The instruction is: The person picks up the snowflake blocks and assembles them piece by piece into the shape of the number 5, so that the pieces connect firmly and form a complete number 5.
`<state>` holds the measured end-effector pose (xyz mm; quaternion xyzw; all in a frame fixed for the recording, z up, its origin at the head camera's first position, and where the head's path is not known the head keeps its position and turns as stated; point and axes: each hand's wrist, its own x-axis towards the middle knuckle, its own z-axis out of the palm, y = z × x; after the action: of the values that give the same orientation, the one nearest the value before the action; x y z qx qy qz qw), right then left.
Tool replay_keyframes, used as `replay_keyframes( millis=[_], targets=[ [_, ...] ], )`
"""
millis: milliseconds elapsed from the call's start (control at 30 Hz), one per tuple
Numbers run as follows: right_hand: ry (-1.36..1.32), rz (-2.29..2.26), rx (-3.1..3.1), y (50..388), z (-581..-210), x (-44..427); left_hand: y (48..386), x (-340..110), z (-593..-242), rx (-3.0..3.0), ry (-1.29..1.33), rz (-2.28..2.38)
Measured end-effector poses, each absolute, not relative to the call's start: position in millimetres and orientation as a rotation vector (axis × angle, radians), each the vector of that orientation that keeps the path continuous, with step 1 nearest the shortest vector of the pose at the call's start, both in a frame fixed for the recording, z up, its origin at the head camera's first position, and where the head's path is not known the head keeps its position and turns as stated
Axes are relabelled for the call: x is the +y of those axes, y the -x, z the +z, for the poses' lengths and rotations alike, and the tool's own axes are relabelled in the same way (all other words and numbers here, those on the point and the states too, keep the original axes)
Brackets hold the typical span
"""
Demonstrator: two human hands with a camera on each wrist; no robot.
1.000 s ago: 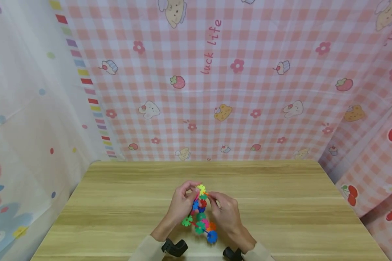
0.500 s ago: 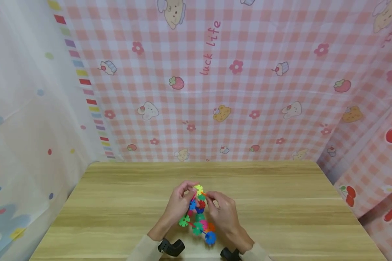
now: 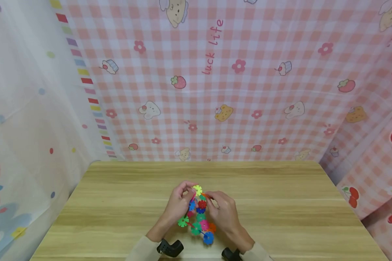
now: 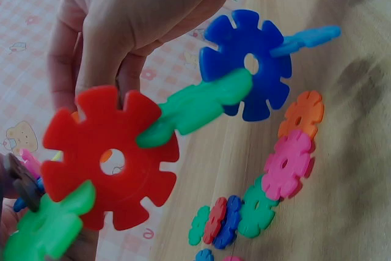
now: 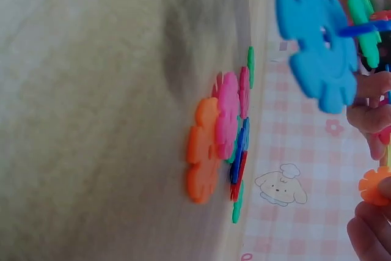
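My left hand point(image 3: 179, 204) grips a linked chain of flower-shaped plastic snowflake discs above the table. A yellow disc point(image 3: 197, 190) tops the chain by the left fingertips. Lower links include a red disc point(image 4: 153, 178), a dark blue disc point(image 4: 229, 53) and a light blue disc point(image 5: 305, 29) at the end. Across from it, my right hand point(image 3: 224, 212) pinches an orange disc point(image 5: 374, 186) between thumb and finger. That orange disc meets the yellow one's edge in the head view; whether their slots are joined, I cannot tell. Part of the chain hides behind the left fingers.
Loose discs lie in a row on the wooden table point(image 3: 117, 203) under the chain, among them a pink disc point(image 4: 286, 166) and another orange disc point(image 4: 308, 114). A checked cloth point(image 3: 268, 90) hangs behind the table's far edge, with a white cloth at left.
The left hand and the chain have shifted slightly left. My right hand keeps pinching the orange disc by the yellow one, with little movement.
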<state>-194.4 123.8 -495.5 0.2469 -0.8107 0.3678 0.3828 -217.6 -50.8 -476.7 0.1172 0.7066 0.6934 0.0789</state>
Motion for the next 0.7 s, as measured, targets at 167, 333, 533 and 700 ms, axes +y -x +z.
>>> replay_keyframes(
  millis=[167, 333, 533, 700],
  targets=[
    [-0.655, 0.884, -2.064, 193.3, -492.8, 124.0, 216.9, -47.1, -477.5, 2.105, -0.340, 2.093],
    [-0.667, 0.860, -2.060, 191.0, -490.7, 123.5, 215.5, -45.8, -475.8, 2.161, -0.394, 2.083],
    [-0.695, 0.843, -2.018, 189.0, -488.7, 123.4, 213.9, -45.4, -473.2, 2.204, -0.446, 2.053],
    [-0.710, 0.784, -2.013, 187.5, -487.4, 124.1, 212.2, -44.1, -472.3, 2.223, -0.488, 2.036]
  ],
)
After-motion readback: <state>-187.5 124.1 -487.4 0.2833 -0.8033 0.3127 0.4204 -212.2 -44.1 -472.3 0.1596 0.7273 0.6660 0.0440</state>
